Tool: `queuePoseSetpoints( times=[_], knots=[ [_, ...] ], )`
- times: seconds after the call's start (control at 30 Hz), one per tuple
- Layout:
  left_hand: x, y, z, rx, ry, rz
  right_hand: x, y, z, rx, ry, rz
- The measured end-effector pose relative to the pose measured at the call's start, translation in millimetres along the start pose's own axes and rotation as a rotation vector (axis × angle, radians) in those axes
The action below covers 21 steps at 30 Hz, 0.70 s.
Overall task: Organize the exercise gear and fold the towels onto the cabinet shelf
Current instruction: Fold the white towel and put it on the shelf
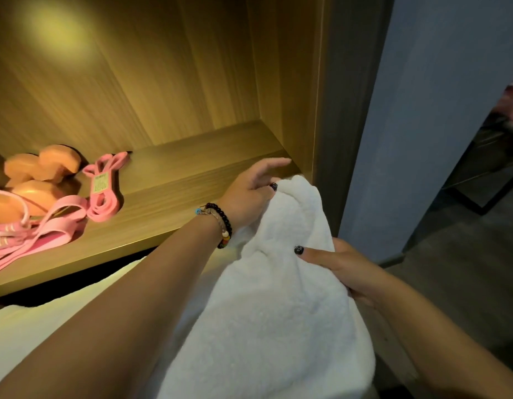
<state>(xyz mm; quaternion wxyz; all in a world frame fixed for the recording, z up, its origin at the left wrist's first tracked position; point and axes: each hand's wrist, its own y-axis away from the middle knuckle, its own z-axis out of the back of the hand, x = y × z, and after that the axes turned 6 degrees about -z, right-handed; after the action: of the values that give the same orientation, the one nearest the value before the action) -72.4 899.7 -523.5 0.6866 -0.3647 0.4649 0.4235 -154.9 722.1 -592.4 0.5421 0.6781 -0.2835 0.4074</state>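
Both hands grip a white towel (pixel 278 283) lengthwise: left hand (pixel 251 194) leads at the shelf (pixel 174 180) corner, right hand (pixel 335 263) trails below.

Warm yellow light glows from the upper left of the frame, washing the cabinet shelf (pixel 174 180) amber; the right side falls dim and grey, edges bowed and softly blurred.

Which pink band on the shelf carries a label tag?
The folded pink band lying right of the dumbbells, nearest the left hand; the flatter pink straps at the shelf's front edge show none.
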Motion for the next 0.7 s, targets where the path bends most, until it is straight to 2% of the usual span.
queuePoseSetpoints(
  times=[0.13,0.3,0.37,0.43,0.53,0.6,0.7],
  knots=[
    [-22.5,0.8,2.9,0.049,-0.082,-0.019,12.5,17.4,-0.9,-0.067,0.068,0.087],
    [-48.9,9.1,0.8,0.112,-0.066,-0.002,29.8,36.2,-4.5,-0.046,0.128,0.159],
    [-59.2,13.2,2.3,0.085,-0.04,0.007,36.2,42.2,-6.2,-0.036,0.111,0.168],
    [-66.8,15.6,5.2,0.054,-0.001,0.027,41.1,46.8,-6.1,-0.01,-0.055,0.195],
    [-71.2,21.9,7.8,0.094,0.058,0.05,46.4,47.2,-10.8,0.075,-0.562,0.286],
    [-70.3,26.3,6.6,0.144,0.024,0.029,42.8,37.1,-13.9,0.117,-0.657,0.277],
    [-65.6,29.7,3.2,0.148,0.009,0.012,39.2,24.4,-19.4,0.18,-0.631,0.217]
  ],
)
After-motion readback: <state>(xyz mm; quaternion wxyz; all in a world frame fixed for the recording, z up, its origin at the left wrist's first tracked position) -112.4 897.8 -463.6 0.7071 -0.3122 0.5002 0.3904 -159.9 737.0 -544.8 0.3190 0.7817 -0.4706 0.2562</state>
